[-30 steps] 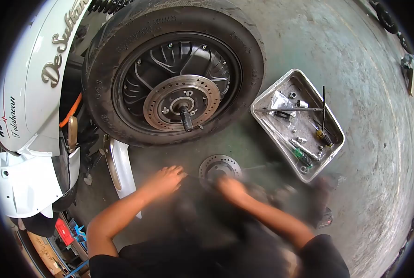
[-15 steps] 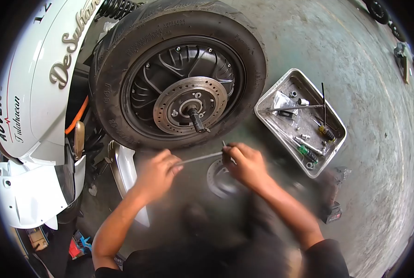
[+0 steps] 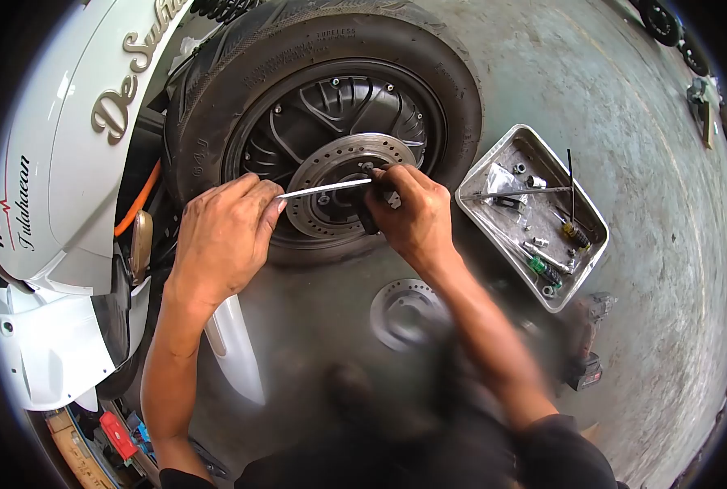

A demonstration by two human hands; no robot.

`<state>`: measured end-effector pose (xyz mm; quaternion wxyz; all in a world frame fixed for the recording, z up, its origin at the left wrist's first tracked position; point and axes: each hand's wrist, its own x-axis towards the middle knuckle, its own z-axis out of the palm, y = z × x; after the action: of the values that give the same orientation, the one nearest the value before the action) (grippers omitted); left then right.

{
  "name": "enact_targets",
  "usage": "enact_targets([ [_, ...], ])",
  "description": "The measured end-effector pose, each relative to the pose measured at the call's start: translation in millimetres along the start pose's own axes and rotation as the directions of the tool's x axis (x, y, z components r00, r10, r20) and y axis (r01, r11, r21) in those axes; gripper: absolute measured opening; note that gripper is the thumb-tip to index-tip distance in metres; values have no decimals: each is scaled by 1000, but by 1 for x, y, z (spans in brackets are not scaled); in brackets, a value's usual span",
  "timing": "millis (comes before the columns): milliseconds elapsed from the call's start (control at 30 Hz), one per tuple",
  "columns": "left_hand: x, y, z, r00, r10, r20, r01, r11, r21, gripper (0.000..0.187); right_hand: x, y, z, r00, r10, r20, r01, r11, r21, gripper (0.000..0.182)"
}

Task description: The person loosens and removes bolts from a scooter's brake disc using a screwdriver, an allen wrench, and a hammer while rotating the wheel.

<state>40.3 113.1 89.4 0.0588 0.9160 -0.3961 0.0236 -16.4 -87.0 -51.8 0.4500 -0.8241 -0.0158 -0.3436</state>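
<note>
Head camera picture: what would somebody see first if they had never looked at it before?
The big black wheel with its shiny brake disc fills the top middle. In front of it the left hand and right hand hold a thin metal rod across the disc. To the right, a metal tray of tools sits on the concrete floor.

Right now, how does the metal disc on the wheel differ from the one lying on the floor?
The disc on the wheel stands upright, mounted at the hub, with both hands at it; the disc on the floor lies flat, loose and untouched. The mounted one looks sharp, the floor one blurred. Both are round, grey and ringed with small holes.
</note>
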Motion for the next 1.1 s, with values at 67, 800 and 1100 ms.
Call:
enact_targets([
  [67, 3, 5, 2, 1000, -14, 23, 13, 1000, 8, 20, -1, -1, 0, 1000, 10, 14, -10, 1000, -2, 20],
  [800, 15, 18, 16, 991, -136, 9, 135, 990, 36, 18, -99, 12, -96, 889, 445, -110, -450, 893, -27, 25],
  [1100, 9, 19, 24, 984, -174, -43, 174, 985, -4, 18, -331, 1, -215, 340, 930, -140, -722, 163, -672, 50],
])
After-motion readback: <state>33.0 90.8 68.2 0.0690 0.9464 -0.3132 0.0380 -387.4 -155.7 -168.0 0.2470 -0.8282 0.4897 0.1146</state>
